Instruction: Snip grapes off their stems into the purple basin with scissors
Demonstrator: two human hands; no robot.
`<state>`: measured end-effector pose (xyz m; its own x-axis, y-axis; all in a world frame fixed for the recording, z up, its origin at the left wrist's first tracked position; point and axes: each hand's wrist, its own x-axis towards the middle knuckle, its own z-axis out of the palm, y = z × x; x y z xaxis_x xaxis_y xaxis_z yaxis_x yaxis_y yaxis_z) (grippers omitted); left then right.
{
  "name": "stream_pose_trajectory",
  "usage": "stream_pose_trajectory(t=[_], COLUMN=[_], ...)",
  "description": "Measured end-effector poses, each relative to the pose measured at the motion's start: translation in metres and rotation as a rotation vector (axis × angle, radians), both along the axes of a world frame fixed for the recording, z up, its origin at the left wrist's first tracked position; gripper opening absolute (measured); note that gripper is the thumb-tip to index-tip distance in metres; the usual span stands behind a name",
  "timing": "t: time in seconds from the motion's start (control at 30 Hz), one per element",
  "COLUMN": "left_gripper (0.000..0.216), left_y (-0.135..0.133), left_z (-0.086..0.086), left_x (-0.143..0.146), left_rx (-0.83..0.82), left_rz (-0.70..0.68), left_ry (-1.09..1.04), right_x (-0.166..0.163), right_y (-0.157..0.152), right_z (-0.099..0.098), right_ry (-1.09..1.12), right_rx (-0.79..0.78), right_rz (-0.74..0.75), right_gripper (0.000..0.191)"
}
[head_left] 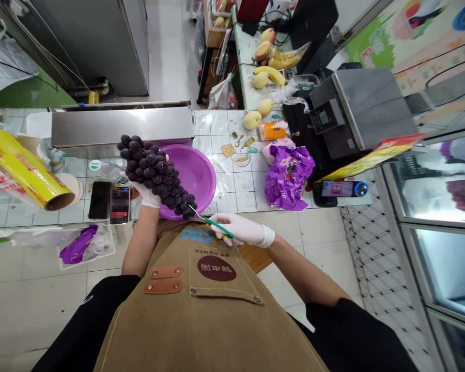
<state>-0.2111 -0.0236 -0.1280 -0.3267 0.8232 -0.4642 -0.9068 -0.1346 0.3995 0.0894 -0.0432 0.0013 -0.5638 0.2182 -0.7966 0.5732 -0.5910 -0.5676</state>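
A large bunch of dark purple grapes point(153, 170) rests on my gloved left hand point(148, 196), which holds it up from beneath; most of those fingers are hidden by the fruit. In my gloved right hand point(242, 229) is a pair of scissors point(219, 227) with green and yellow handles. The blade tips reach in among the grapes at the lower right end of the bunch. Just behind and partly under the bunch, a purple plastic basin point(205, 178) stands on the counter, and its inside shows no fruit.
Two phones point(99, 200) and a clear bottle point(108, 169) lie left of the basin, near a yellow roll of film point(27, 168). A steel box point(122, 126) stands behind. To the right are a purple bag point(289, 175), peaches point(252, 120), bananas point(275, 76) and a grey machine point(366, 108).
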Motion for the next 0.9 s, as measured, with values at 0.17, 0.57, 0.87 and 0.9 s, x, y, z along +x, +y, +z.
stream_pose_trajectory(t=[0.17,0.57,0.87,0.9], left_gripper=[0.108,0.101,0.114,0.116], left_y=[0.000,0.003,0.004,0.004], left_z=[0.004,0.006,-0.012,-0.014], left_x=[0.003,0.002,-0.005,-0.005], left_rx=[-0.037,-0.049,0.067,0.076], left_rz=[-0.026,0.011,-0.028,-0.050], left_ry=[-0.007,0.035,0.162,0.174], right_x=[-0.013,-0.023,-0.023,-0.022], right_y=[0.009,0.012,0.024,0.027], right_z=[-0.004,-0.027,-0.015,-0.011], right_ry=[-0.014,0.116,0.088,0.073], right_rx=[-0.081,-0.019,-0.035,-0.036], right_rz=[-0.036,-0.052,0.010,0.028], right_gripper=[0.057,0.060,0.061,0.060])
